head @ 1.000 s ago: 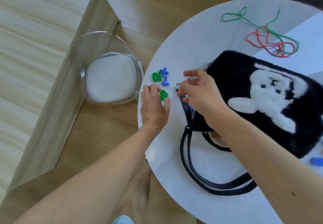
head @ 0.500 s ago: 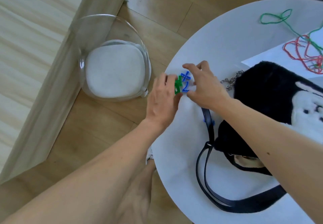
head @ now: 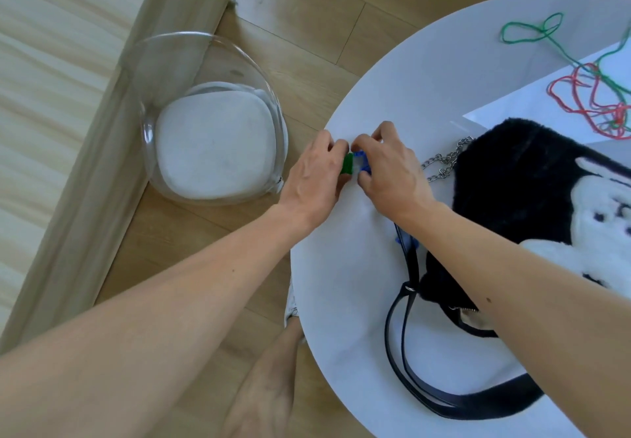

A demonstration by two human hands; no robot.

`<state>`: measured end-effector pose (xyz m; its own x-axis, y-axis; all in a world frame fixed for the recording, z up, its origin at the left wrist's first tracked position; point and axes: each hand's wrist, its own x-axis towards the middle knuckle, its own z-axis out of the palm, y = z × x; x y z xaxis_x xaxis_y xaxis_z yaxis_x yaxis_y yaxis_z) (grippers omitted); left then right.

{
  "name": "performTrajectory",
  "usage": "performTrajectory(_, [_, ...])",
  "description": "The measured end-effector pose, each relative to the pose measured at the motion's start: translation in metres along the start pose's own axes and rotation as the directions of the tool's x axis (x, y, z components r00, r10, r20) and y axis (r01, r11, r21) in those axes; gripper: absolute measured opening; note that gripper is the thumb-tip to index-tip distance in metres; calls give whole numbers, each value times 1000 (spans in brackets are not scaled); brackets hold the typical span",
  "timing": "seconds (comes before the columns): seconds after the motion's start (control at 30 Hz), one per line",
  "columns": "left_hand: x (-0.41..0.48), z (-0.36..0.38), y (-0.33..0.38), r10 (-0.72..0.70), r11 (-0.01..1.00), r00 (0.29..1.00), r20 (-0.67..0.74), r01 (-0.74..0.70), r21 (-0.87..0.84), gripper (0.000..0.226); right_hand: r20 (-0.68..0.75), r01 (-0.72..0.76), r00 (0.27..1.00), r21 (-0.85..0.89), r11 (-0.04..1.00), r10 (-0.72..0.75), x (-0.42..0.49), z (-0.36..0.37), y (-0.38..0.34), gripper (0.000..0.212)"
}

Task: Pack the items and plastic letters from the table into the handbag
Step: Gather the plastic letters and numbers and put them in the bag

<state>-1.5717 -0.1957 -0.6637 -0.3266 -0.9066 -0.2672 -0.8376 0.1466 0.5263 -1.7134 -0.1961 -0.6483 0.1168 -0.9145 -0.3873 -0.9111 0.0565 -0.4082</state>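
Observation:
A black furry handbag with a white figure lies on the round white table, its black strap looped toward me and a chain at its left end. At the table's left edge my left hand closes on green plastic letters. My right hand pinches blue plastic letters right beside them. Both hands touch at the fingertips. Another blue piece shows under my right forearm by the strap.
Red and green string lies at the back right over a white sheet. A clear round chair with a white cushion stands on the wooden floor left of the table. My foot is below the table edge.
Both hands have come together over the green and blue letters and closed on them. The view has shifted, so the bag sits further right.

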Motion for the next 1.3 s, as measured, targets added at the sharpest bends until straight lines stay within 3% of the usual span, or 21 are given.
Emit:
performTrajectory(0.13, [11, -11, 7, -196, 918, 979, 53, 203, -340, 27, -71, -109, 988, 315, 943, 138, 2, -12, 4, 32])
performTrajectory(0.2, [17, -21, 17, -286, 694, 926, 247, 378, -613, 22, -111, -107, 977, 491, 865, 184, 1, -26, 4, 28])
performTrajectory(0.27, [22, -26, 32, -282, 422, 865, 416, 501, -755, 26, -115, -87, 976, 565, 820, 183, -3, -41, 5, 28])
performTrajectory(0.4, [30, -35, 63, -106, -2, 797, 595, 598, -802, 44, -111, -37, 987, 539, 841, 114, -20, -68, 6, 34])
performTrajectory(0.5, [39, -35, 82, 9, -152, 751, 660, 653, -742, 69, -162, 45, 986, 419, 907, 26, -30, -85, 12, 36])
performTrajectory(0.57, [44, -30, 97, 11, -198, 732, 681, 669, -716, 75, -179, 69, 984, 293, 954, -17, -35, -94, 18, 34])
performTrajectory(0.67, [50, -27, 119, -43, -265, 740, 671, 639, -722, 61, -226, 69, 974, 173, 983, -29, -41, -106, 26, 37])
performTrajectory(0.77, [53, -28, 139, -81, -228, 759, 646, 617, -753, 51, -286, 38, 958, 159, 987, 10, -50, -114, 30, 52])
performTrajectory(0.93, [52, -31, 164, -129, -178, 763, 634, 611, -771, 42, -406, 34, 913, 197, 980, 50, -75, -125, 37, 29])
performTrajectory(1.07, [52, -31, 184, -218, -75, 761, 611, 611, -788, 46, -429, 57, 901, 243, 968, 55, -102, -126, 44, 20])
performTrajectory(1.2, [57, -30, 204, -204, 17, 791, 576, 592, -806, 42, -527, 39, 809, 490, 871, 260, -116, -134, 72, 35])
performTrajectory(1.3, [59, -29, 206, -188, -32, 780, 596, 602, -798, 39, -480, -175, 764, 490, 854, 432, -93, -150, 126, 59])
